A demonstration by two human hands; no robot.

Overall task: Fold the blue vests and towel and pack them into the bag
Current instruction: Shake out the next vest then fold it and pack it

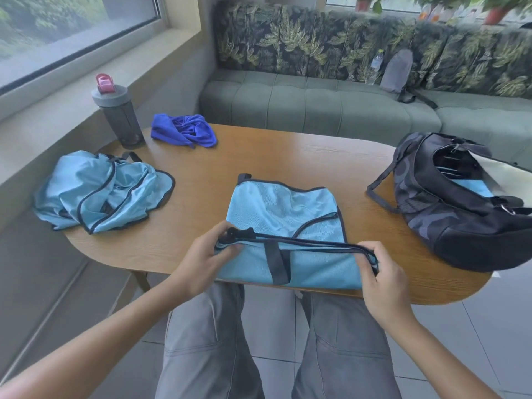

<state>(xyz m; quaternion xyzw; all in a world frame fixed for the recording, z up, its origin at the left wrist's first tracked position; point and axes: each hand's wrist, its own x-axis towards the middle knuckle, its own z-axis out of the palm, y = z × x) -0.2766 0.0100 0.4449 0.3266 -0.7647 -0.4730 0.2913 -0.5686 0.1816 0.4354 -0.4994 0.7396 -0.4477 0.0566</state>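
Nearest the camera, the left hand point(201, 257) pinches the left end of a folded edge of the light blue vest point(283, 223), thumb on top and fingers curled beneath. The right hand point(385, 279) grips the right end of the same dark-trimmed edge, fingers curled round it. The vest lies at the near rim of the wooden table point(259, 156), partly overhanging it above the person's grey-trousered knees.

To the right, the dark bag point(457, 208) rests on the table with its top unzipped; light blue fabric point(472, 187) shows inside the opening. Its strap trails toward the vest without touching it.

To the left, a crumpled heap of light blue vests point(100, 191) lies well apart; the number in the heap cannot be told. Behind it stands one grey bottle point(119, 116) with a pink lid. Just beside the bottle lies one dark blue towel point(184, 131), unfolded.

Beyond the table, a green sofa point(316, 108) carries one grey pouch point(398, 72).
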